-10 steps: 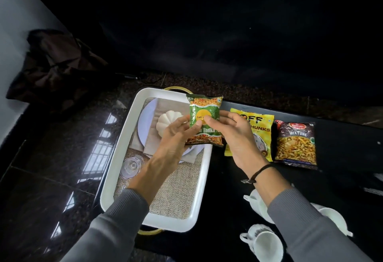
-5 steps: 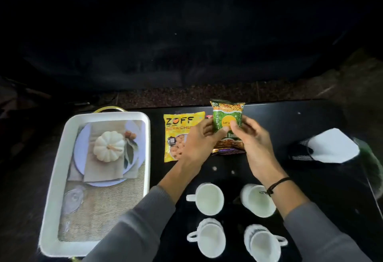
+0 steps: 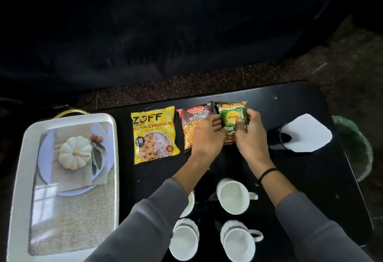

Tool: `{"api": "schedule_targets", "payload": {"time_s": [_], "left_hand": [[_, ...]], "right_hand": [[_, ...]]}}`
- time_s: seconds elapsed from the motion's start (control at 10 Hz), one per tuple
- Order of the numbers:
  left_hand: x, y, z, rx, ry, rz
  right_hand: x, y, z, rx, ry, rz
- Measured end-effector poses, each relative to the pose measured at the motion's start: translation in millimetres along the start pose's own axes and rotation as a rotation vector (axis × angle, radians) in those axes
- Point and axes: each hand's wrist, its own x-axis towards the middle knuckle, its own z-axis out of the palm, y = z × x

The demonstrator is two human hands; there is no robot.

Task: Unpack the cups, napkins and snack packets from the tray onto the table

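Both hands hold a green snack packet (image 3: pixel 230 114) low over the black table (image 3: pixel 310 179), at the right end of a row. My left hand (image 3: pixel 207 135) grips its left edge and lies over the brown mixture packet (image 3: pixel 193 116). My right hand (image 3: pixel 249 135) pinches its right side. A yellow soya chunks packet (image 3: pixel 154 135) lies left of those. Several white cups (image 3: pixel 233 196) stand nearer me, one partly hidden under my left sleeve. The white tray (image 3: pixel 19 179) sits at the left and shows a printed plate and pumpkin picture (image 3: pixel 74 155) on its floor.
A white napkin (image 3: pixel 306 135) lies on a dark checked cloth at the table's right end. A green object (image 3: pixel 358 148) sits just past that end. Speckled stone floor runs behind the table, and a gold tray handle (image 3: pixel 69 112) sticks out at the tray's far side.
Both hands carried the green packet from above the tray rightward across the table, past the yellow and brown packets, down to the right end of the row.
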Motion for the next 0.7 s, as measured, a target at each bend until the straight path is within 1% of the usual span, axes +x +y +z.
{"api": "schedule_targets", "payload": {"time_s": [0.1, 0.2, 0.3, 0.4, 0.5, 0.6, 0.7], "left_hand": [[-2, -2, -1, 0.082, 0.024, 0.052], [-5, 1, -5, 0.141, 0.061, 0.100], [-9, 4, -10, 0.124, 0.075, 0.111], [-18, 4, -20, 0.134, 0.083, 0.101], [-30, 0, -33, 0.208, 0.103, 0.105], [-47, -3, -49, 0.231, 0.118, 0.096], [-63, -5, -64, 0.207, 0.132, 0.090]], "right_hand": [[-4, -2, 1, -0.123, 0.053, -0.056], [-11, -7, 2, -0.267, 0.104, -0.155], [-18, -11, 3, -0.379, 0.121, -0.262], [-29, -16, 5, -0.422, 0.114, -0.359], [-43, -22, 8, -0.354, 0.073, -0.425], [-62, -26, 11, -0.301, 0.022, -0.457], [-79, -28, 16, -0.299, 0.019, -0.449]]}}
